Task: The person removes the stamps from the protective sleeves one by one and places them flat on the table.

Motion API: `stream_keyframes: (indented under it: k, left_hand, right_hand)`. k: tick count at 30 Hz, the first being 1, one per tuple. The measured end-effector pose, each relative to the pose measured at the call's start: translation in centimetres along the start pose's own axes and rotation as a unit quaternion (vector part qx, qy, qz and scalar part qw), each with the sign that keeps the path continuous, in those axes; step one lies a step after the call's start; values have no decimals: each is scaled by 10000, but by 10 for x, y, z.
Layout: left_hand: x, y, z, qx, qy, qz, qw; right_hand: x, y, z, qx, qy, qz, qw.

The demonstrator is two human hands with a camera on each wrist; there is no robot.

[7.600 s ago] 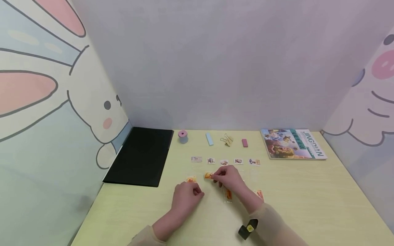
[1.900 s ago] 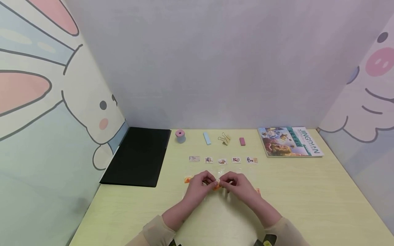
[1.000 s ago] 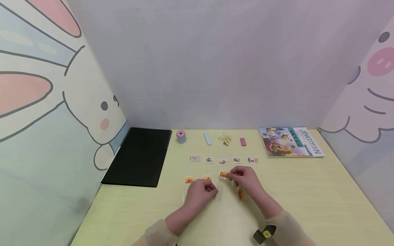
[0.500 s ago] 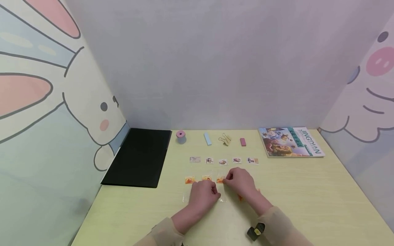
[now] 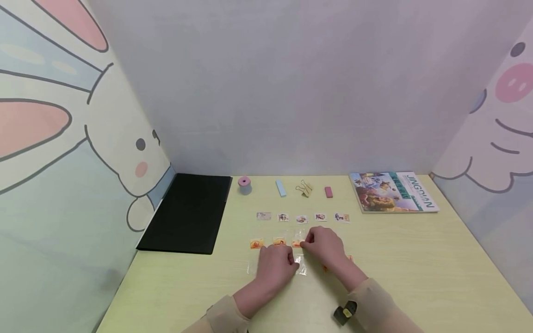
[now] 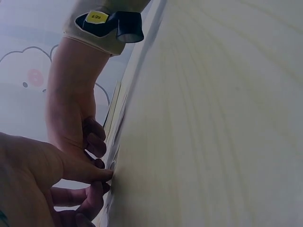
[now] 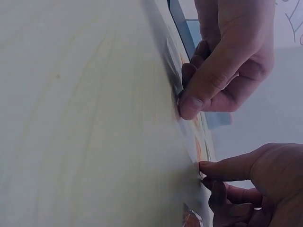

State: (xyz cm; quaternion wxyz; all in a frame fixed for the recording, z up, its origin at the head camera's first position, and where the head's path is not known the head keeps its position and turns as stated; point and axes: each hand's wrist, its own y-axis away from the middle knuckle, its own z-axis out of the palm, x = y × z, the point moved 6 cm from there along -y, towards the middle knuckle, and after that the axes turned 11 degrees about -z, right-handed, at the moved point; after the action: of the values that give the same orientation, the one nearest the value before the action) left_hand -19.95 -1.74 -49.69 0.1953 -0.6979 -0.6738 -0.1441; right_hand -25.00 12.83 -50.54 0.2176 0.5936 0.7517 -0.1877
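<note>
Side by side on the table lie small clear plastic sleeves with orange-and-yellow printed pieces: a left piece, a middle piece and a right piece. My right hand pinches the edge of the sleeve at the right piece between thumb and fingertips. With thumb against fingertip, my left hand pinches the lower clear plastic, close to the table. In the right wrist view, the left hand is above the right hand, both at the film's edge. Another orange piece is partly hidden beneath the right wrist.
Behind the hands is a row of small printed stamps. Farther back stand a thread spool, a light blue strip, a binder clip and a pink eraser. A black folder lies left, a book right.
The right hand brought the third orange piece in its sleeve down into line with the other two, which now lie flat. The left hand shifted slightly right to the lower plastic.
</note>
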Motion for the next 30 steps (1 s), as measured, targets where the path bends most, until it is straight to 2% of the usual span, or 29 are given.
stream_keyframes:
  k: [8, 18, 23, 30]
  left_hand:
    - [1, 1, 0, -16, 46, -28, 10000]
    - [4, -2, -3, -67, 110, -46, 9999]
    - [15, -5, -2, -46, 48, -16, 10000]
    - [37, -9, 13, -252, -96, -13, 9996]
  right_hand:
    - [1, -1, 0, 9, -106, -28, 9999]
    - [9, 2, -10, 89, -425, 38, 9990]
    - [14, 8, -23, 75, -446, -66, 9990]
    - [23, 21, -37, -100, -367, -195, 9991]
